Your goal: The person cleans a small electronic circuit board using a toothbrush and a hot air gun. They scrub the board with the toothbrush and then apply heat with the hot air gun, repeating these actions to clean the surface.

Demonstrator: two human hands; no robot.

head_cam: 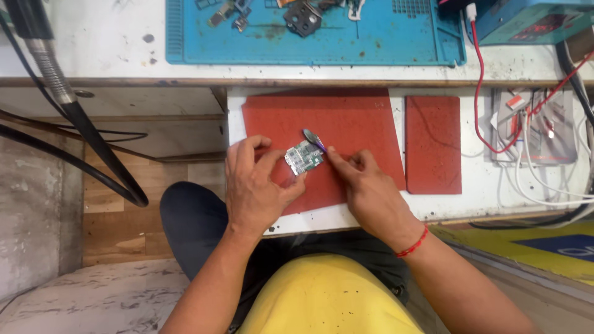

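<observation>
My left hand (257, 185) pinches a small green circuit board (302, 157) between thumb and fingers, just above a large red mat (346, 117). My right hand (368, 188) grips a thin metal tool with a purple handle and a rounded flat tip (312, 138); the tip lies against the board's upper edge. A red thread bracelet (413, 243) circles my right wrist. Both hands hover over the front of a pulled-out white shelf (476, 185).
A smaller red mat (433, 142) lies to the right. White and red cables (532, 154) tangle at the far right over a grey device. A blue work mat (371, 37) with small phone parts sits on the upper bench. Black hoses (93, 142) hang at the left.
</observation>
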